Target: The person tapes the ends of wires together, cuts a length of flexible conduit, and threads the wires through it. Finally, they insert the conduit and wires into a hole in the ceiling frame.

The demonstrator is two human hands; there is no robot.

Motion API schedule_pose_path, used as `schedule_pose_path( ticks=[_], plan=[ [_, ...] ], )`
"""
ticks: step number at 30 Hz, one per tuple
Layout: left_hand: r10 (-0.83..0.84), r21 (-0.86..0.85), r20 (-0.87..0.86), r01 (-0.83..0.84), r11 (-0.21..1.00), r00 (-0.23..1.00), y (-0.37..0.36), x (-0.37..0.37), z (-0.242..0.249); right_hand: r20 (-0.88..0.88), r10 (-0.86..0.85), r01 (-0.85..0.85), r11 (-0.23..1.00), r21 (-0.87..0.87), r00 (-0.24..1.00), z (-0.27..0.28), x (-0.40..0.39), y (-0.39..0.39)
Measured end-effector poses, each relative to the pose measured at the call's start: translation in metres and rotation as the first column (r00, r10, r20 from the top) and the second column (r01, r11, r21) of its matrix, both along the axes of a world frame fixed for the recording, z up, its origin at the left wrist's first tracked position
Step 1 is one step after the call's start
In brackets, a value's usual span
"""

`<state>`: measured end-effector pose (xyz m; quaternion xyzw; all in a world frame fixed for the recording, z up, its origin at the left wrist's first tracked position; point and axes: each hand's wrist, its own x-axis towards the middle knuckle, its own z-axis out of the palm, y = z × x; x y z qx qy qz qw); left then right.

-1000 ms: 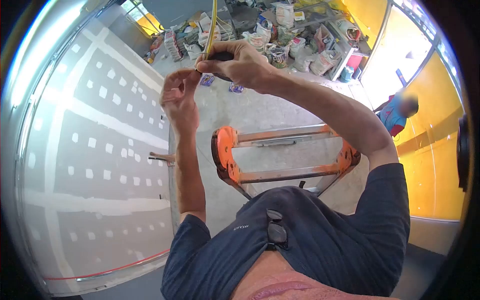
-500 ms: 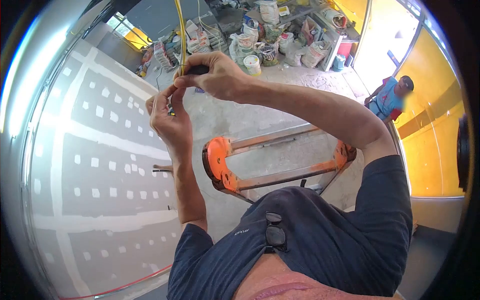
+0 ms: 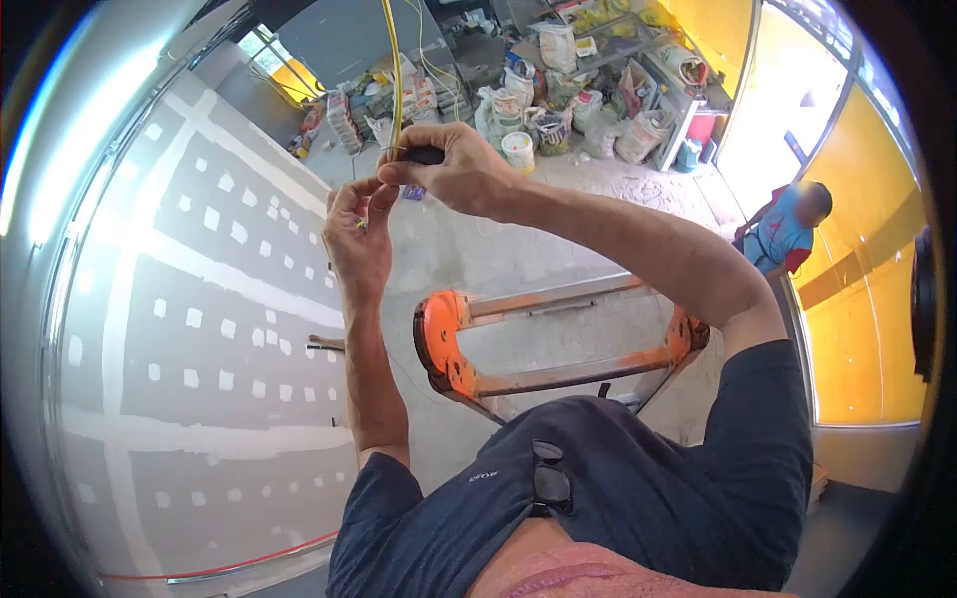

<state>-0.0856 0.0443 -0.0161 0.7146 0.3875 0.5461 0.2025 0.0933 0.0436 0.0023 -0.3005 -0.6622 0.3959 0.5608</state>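
my right hand point(image 3: 461, 171) pinches the yellow wire point(image 3: 397, 85) over a dark object point(image 3: 424, 154). my left hand point(image 3: 359, 239) is pinched close below, on what i cannot tell. wire gripped; its end, seemingly finger-hidden, shows nothing finished.

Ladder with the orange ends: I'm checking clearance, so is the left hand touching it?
Apart. The head view shows floor between the left hand and the nearer orange end of the ladder.
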Motion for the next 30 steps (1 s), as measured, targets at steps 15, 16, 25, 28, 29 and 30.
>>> schedule_pose_path(
  ticks=[15,16,25,28,29,30],
  plan=[
    [0.208,-0.216,-0.292,-0.276,0.936,0.934,0.067,-0.141,-0.057,0.27,-0.21,0.225,0.974,-0.024,0.94,0.025,0.058,0.004],
    [0.156,-0.342,-0.275,-0.248,0.906,0.949,0.072,-0.153,-0.068,0.295,-0.195,0.22,0.974,-0.052,0.935,0.032,0.064,-0.001],
    [0.042,-0.597,-0.411,-0.304,0.743,0.91,0.1,-0.23,-0.124,0.305,-0.108,0.175,0.963,-0.203,0.946,0.039,0.124,-0.033],
    [0.008,-0.579,-0.466,-0.312,0.753,0.885,0.118,-0.249,-0.146,0.243,-0.11,0.171,0.953,-0.25,0.964,0.017,0.149,-0.05],
    [0.077,-0.567,-0.402,-0.314,0.762,0.912,0.114,-0.249,-0.152,0.251,-0.111,0.177,0.949,-0.259,0.962,0.013,0.157,-0.059],
    [0.147,-0.556,-0.339,-0.324,0.765,0.929,0.114,-0.248,-0.15,0.26,-0.137,0.205,0.945,-0.255,0.956,0.011,0.163,-0.074]
  ],
)
